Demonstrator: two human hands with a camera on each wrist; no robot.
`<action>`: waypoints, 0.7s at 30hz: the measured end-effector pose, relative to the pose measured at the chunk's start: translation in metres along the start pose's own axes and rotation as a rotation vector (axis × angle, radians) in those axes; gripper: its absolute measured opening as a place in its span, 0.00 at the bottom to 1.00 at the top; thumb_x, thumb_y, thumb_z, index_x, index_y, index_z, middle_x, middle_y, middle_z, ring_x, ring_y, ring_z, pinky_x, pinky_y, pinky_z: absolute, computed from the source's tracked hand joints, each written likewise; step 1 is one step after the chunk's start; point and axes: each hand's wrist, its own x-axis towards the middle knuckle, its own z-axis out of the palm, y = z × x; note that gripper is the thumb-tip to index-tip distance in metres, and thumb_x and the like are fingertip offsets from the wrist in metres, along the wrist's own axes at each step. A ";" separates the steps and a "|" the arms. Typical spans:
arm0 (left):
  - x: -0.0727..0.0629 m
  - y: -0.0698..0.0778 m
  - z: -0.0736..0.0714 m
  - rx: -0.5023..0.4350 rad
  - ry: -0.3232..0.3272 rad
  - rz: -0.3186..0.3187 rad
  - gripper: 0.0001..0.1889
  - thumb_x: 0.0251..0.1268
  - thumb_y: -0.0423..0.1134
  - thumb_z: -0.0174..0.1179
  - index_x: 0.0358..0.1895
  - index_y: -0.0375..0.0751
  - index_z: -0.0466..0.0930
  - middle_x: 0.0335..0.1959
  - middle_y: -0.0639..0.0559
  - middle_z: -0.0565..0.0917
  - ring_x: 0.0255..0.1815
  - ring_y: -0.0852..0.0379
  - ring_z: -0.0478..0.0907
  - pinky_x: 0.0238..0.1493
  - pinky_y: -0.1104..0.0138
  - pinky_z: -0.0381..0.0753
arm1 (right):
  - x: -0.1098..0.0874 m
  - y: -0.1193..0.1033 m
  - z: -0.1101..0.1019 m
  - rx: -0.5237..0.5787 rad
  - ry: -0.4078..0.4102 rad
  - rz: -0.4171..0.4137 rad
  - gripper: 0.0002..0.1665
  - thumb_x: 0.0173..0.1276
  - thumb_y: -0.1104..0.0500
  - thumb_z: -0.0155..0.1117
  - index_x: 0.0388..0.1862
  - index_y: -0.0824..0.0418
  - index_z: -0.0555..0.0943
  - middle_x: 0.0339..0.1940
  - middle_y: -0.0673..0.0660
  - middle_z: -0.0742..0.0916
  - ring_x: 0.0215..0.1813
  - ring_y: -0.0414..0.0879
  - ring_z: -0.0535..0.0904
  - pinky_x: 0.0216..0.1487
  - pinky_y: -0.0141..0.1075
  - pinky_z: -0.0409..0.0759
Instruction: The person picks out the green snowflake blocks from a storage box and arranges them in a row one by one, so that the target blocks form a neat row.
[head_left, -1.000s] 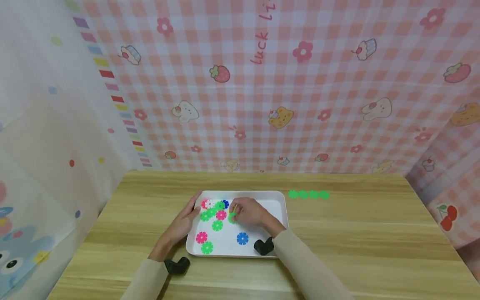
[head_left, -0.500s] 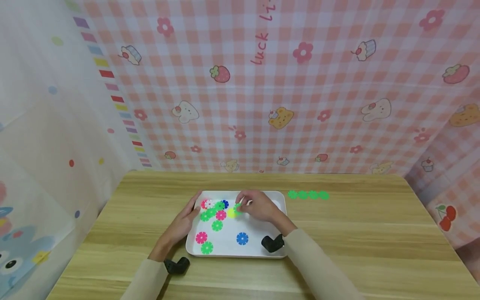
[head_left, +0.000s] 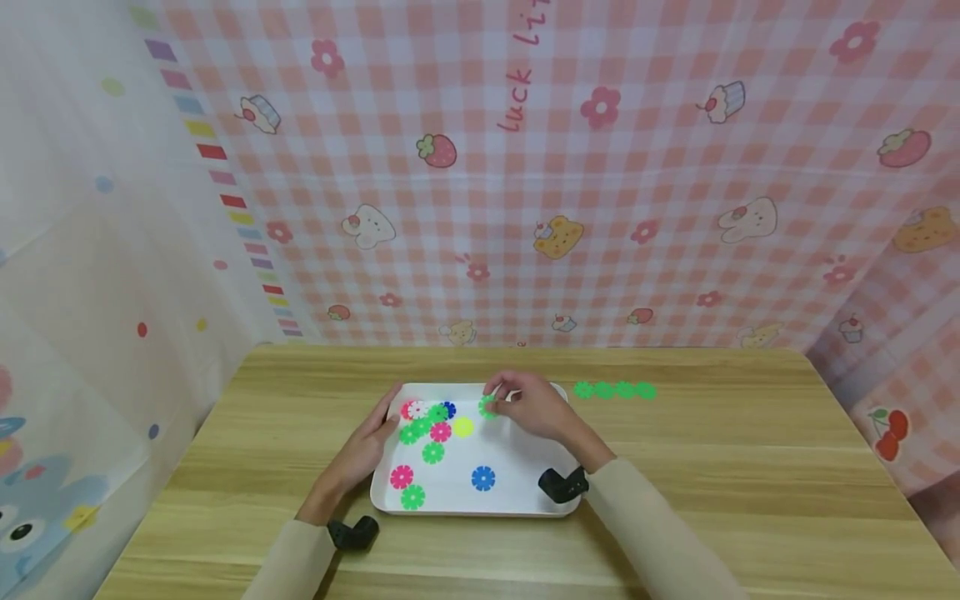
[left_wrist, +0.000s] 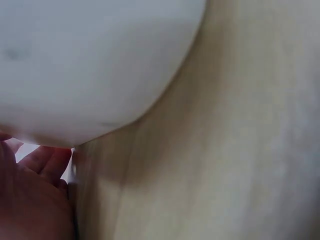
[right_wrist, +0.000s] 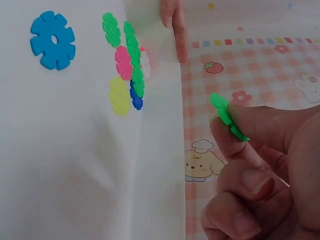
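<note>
- One bare left hand (head_left: 366, 442) grips a white rectangular tray (head_left: 517, 492) at its left edge.
- Multicoloured notched plastic discs (head_left: 437, 432) lie inside.
- Right hand (head_left: 537, 406) pinches a bright-green notched disc (right_wrist: 221, 108) above the tray, seemingly lifting it out; the next move calls for a steady hold.
- Four green discs (head_left: 608, 390) sit in a row on the wood-grain table (head_left: 720, 467); pink checked cloth (head_left: 480, 200) hangs behind.

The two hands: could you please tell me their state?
Left hand: holding the white tray by its edge.
Right hand: pinching a green notched disc.
</note>
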 end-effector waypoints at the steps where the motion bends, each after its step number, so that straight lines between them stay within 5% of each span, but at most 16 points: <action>1: 0.000 0.000 0.000 -0.001 0.000 0.002 0.29 0.83 0.42 0.34 0.81 0.57 0.41 0.82 0.57 0.41 0.82 0.54 0.32 0.79 0.49 0.33 | -0.001 0.000 -0.002 -0.003 0.004 0.001 0.06 0.65 0.62 0.70 0.40 0.54 0.83 0.33 0.48 0.83 0.40 0.43 0.78 0.50 0.39 0.80; 13: 0.000 0.001 0.000 0.003 0.002 0.019 0.29 0.83 0.41 0.34 0.81 0.55 0.41 0.82 0.56 0.41 0.82 0.53 0.33 0.79 0.49 0.33 | -0.012 -0.002 -0.029 0.020 0.059 -0.011 0.07 0.68 0.59 0.68 0.44 0.56 0.83 0.34 0.50 0.84 0.40 0.44 0.78 0.50 0.39 0.77; 21: 0.001 -0.001 0.000 0.002 0.000 0.022 0.29 0.83 0.41 0.34 0.81 0.56 0.41 0.82 0.56 0.41 0.82 0.53 0.33 0.79 0.48 0.33 | -0.024 0.006 -0.051 0.036 0.097 -0.041 0.07 0.69 0.62 0.66 0.45 0.59 0.83 0.36 0.53 0.84 0.37 0.46 0.78 0.41 0.38 0.78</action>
